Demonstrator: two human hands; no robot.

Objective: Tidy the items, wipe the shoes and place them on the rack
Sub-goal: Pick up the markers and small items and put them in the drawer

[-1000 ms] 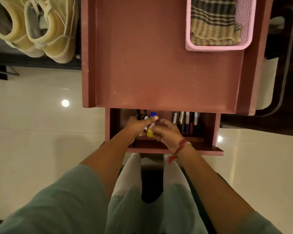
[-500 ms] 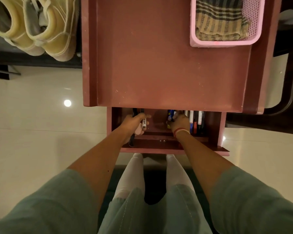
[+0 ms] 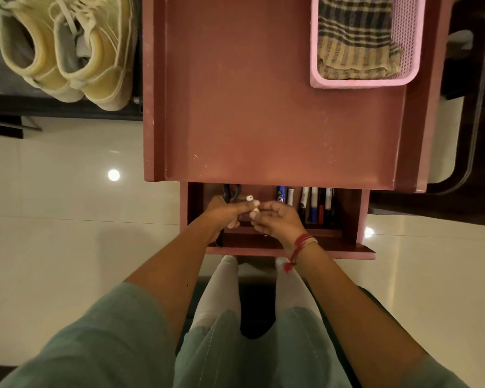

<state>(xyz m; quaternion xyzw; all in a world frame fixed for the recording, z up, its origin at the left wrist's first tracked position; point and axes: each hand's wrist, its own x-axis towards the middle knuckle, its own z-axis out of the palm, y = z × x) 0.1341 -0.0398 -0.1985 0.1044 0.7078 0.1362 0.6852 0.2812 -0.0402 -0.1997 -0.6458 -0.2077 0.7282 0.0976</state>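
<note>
Cream canvas, laced: a pair of shoes [image 3: 65, 51], far left, standing side by side on a dark rack [image 3: 59, 107] beside the table, untouched by either hand and not yet wiped, as far as can be judged. Reddish-brown wood: a small table [image 3: 277, 107] with raised side rails, its top bare except for a pink mesh basket [image 3: 406, 46] at the far right corner holding a folded checked cloth [image 3: 356, 37], the likely wiper. Below the front edge, an open drawer [image 3: 356, 219]. Within it, left to right: a dark looped object, possibly scissor handles [image 3: 230, 190]; the left hand [image 3: 224, 212], fingers curled and pinched on a small pale marker [image 3: 251, 201], the tip showing above the thumb; the right hand [image 3: 280, 219], a red thread at the wrist, fingers bent and meeting the same marker from the other side, though whether it truly grips cannot be told; then a row of markers [image 3: 311, 203] standing along the back right. Step in hand, by judgement: tidying the drawer items. Next move calls for setting the held marker in line with the row, then shutting the drawer and fetching the cloth. Writing: a blue label on the leftmost marker of the row, too small to read; no brand legible anywhere.
</note>
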